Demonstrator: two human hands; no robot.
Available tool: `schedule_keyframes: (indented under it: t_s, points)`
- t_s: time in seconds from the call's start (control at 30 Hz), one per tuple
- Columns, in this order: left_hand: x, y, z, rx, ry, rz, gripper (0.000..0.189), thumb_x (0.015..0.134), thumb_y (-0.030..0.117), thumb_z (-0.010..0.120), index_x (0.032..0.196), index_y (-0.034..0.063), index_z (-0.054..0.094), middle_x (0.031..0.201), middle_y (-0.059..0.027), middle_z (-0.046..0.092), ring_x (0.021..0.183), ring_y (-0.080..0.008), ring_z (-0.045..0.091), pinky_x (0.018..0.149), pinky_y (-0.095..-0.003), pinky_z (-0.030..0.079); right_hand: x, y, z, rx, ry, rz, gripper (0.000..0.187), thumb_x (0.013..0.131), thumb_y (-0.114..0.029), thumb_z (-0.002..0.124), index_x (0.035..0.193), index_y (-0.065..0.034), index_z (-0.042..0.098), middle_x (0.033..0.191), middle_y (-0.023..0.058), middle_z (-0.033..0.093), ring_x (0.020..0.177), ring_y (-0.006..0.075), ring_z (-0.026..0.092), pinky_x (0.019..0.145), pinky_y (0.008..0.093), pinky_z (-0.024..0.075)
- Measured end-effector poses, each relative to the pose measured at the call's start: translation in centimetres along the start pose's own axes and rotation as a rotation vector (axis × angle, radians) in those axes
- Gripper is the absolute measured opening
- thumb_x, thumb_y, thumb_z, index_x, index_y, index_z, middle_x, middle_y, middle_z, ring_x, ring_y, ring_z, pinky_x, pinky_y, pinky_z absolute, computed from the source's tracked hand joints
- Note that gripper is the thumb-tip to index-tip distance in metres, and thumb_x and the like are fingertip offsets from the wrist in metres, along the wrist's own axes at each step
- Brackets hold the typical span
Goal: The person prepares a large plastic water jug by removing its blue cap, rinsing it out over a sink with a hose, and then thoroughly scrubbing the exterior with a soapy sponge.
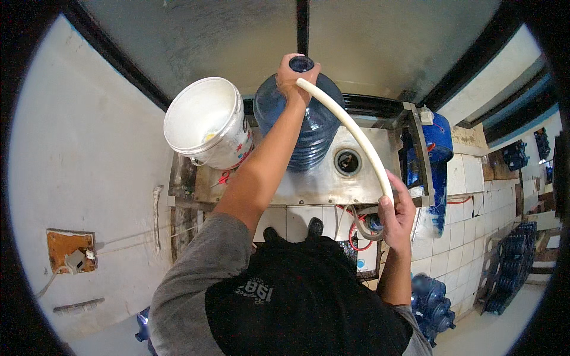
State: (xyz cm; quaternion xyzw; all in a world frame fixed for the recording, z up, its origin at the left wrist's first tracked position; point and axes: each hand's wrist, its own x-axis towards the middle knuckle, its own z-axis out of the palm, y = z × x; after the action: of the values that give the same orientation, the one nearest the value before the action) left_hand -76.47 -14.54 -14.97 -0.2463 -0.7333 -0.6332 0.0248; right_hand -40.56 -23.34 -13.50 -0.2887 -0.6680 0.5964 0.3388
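Observation:
A large blue plastic water jug stands upright on a stainless steel counter, its round mouth facing up. My left hand is wrapped around the jug's neck. In my right hand is a cream-coloured hose, gripped between thumb and fingers. The hose arcs up and left, its free end near my left wrist beside the jug's neck. A round drain opening lies in the counter, right of the jug and left of the hose.
A white plastic bucket stands left of the jug, with red-handled scissors in front of it. Beyond the counter's right end is a blue plastic barrel. Several blue jugs sit on the floor at lower right. Red tubing hangs below the counter.

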Motion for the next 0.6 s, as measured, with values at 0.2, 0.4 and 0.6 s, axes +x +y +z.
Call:
schedule_keyframes:
  t_s: [0.2, 0.4, 0.6]
  points:
    - [-4.7, -1.0, -1.8, -0.546, 0.053, 0.141, 0.035, 0.074, -0.008, 0.079, 0.103, 0.0036, 0.064, 0.094, -0.0076, 0.069, 0.09, -0.018, 0.066, 0.085, -0.0308, 0.054, -2.4, 2.5, -3.1, -0.04, 0.091, 0.013, 0.047, 0.1, -0.013, 0.057, 0.145, 0.0009, 0.049, 0.101, 0.0021, 0.064, 0.073, 0.0038, 0.051, 0.064, 0.0205, 0.0416]
    - [-7.4, -9.9, -14.6, -0.507, -0.315, -0.019, 0.039, 0.08, 0.001, 0.079, 0.114, 0.0015, 0.06, 0.116, -0.0183, 0.069, 0.099, -0.0201, 0.068, 0.084, -0.0294, 0.054, -4.0, 4.4, -5.1, 0.084, 0.02, 0.225, 0.045, 0.1, -0.01, 0.057, 0.143, 0.0015, 0.052, 0.094, -0.0008, 0.063, 0.07, 0.0031, 0.048, 0.063, 0.0207, 0.0409]
    - [-5.7, -14.1, -25.0, 0.296, -0.829, -0.362, 0.066, 0.069, 0.005, 0.085, 0.129, -0.0019, 0.058, 0.112, -0.0197, 0.068, 0.092, -0.0223, 0.069, 0.071, -0.0309, 0.059, -3.8, 6.9, -5.6, -0.07, -0.073, 0.334, 0.043, 0.1, -0.009, 0.055, 0.142, 0.0004, 0.053, 0.131, 0.0147, 0.064, 0.117, 0.0177, 0.06, 0.101, 0.03, 0.0435]
